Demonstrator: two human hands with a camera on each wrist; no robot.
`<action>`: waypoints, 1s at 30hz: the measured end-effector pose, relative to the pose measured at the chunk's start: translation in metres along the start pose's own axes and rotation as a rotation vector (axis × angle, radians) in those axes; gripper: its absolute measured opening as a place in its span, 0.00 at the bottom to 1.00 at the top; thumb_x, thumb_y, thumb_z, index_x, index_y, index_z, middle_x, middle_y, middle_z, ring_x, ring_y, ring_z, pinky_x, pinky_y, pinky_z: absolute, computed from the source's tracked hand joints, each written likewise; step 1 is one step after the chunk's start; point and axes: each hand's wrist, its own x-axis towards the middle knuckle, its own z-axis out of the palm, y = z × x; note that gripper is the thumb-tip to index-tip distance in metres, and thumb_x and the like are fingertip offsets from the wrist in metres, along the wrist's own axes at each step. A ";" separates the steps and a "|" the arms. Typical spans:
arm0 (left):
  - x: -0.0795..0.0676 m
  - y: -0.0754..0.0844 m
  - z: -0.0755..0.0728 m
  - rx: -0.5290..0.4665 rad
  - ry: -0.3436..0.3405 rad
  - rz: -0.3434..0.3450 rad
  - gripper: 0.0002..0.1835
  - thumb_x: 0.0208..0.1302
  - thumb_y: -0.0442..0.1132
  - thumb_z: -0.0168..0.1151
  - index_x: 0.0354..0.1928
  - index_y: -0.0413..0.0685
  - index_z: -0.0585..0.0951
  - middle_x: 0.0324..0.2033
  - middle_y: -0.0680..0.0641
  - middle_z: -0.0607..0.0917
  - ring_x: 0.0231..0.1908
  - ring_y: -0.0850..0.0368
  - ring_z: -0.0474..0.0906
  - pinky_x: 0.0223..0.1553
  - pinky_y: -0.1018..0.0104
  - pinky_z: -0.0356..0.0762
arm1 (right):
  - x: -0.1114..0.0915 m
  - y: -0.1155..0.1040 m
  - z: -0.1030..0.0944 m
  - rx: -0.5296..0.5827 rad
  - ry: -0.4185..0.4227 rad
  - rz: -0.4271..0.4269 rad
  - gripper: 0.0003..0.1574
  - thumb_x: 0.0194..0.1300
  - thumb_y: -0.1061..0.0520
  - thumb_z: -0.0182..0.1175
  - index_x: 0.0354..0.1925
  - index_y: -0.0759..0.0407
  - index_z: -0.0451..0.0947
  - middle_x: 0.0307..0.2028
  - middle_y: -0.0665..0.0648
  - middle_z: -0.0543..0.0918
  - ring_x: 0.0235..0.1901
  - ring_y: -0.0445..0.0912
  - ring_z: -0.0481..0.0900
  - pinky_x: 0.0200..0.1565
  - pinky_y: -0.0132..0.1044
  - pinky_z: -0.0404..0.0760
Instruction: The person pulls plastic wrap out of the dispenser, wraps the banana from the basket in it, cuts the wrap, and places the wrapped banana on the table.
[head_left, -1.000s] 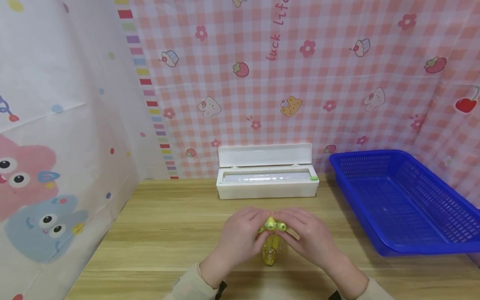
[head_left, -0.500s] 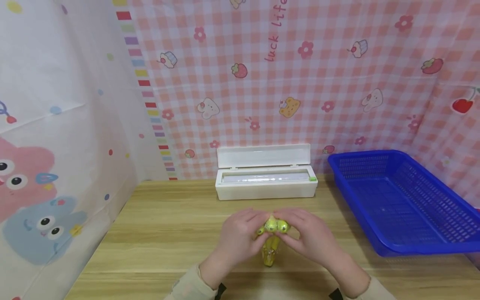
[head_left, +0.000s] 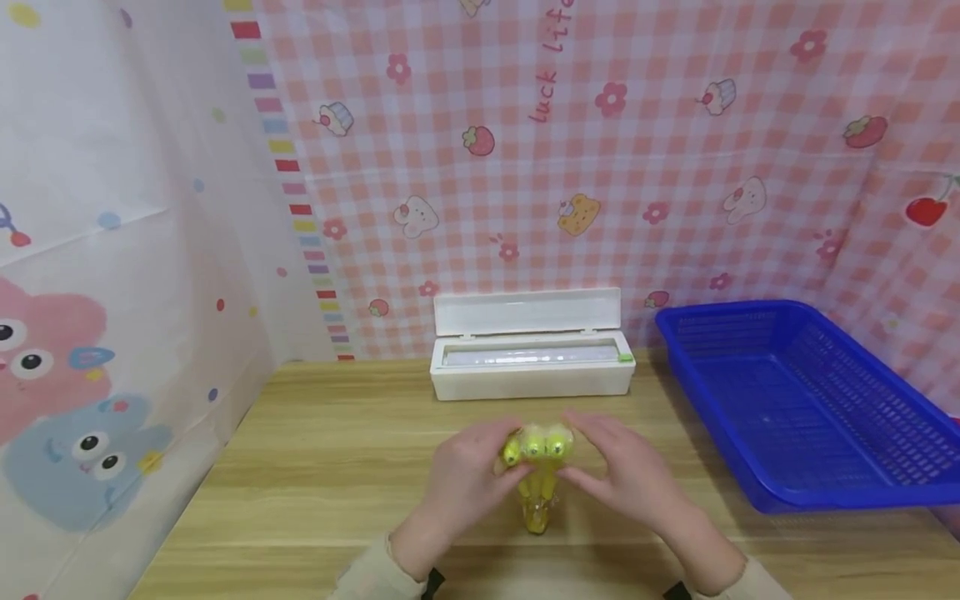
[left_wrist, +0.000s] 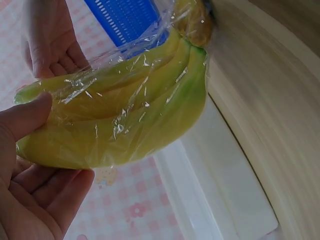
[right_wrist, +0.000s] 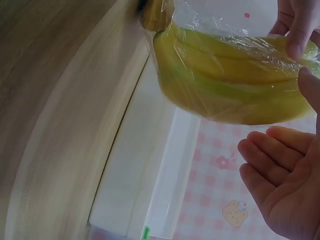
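Observation:
A bunch of bananas (head_left: 536,447) wrapped in clear plastic film stands between my hands over the table, its tips up and its brown stem end down. My left hand (head_left: 467,467) holds the upper part, thumb on one side and fingers on the other. In the left wrist view the glossy, creased film covers the bananas (left_wrist: 135,107). My right hand (head_left: 626,467) is spread beside the bunch. In the right wrist view its fingers stand apart from the bananas (right_wrist: 225,75); whether the thumb touches the film I cannot tell.
Behind the hands a long white cling film box (head_left: 532,382) stands with its lid raised and a roll inside. A blue plastic basket (head_left: 738,433) sits to the right on the wooden table (head_left: 322,467). Patterned cloths (head_left: 480,192) hang at the back and sides.
My right hand has come away from the bananas and its fingers have opened out. The left hand keeps its hold and has shifted slightly left with the bunch, baring more of the tips.

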 end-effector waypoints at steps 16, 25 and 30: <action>0.002 -0.003 -0.013 0.049 -0.087 -0.030 0.24 0.46 0.40 0.79 0.48 0.51 0.84 0.39 0.52 0.87 0.35 0.59 0.83 0.32 0.67 0.83 | -0.007 0.011 0.003 -0.003 -0.038 0.085 0.46 0.51 0.49 0.77 0.65 0.62 0.72 0.56 0.64 0.81 0.55 0.60 0.78 0.55 0.58 0.77; -0.001 -0.009 -0.014 0.037 -0.049 -0.050 0.22 0.45 0.39 0.77 0.46 0.51 0.84 0.37 0.51 0.87 0.34 0.59 0.82 0.31 0.67 0.82 | -0.008 0.013 0.001 0.020 -0.038 0.125 0.43 0.53 0.51 0.76 0.63 0.64 0.73 0.56 0.66 0.80 0.54 0.62 0.79 0.56 0.59 0.76; -0.002 -0.015 -0.014 -0.030 0.041 -0.043 0.22 0.44 0.36 0.77 0.46 0.49 0.83 0.37 0.51 0.87 0.35 0.58 0.83 0.35 0.68 0.83 | -0.007 0.016 -0.001 0.050 -0.021 0.158 0.42 0.54 0.53 0.75 0.62 0.68 0.73 0.56 0.67 0.80 0.54 0.63 0.78 0.56 0.59 0.75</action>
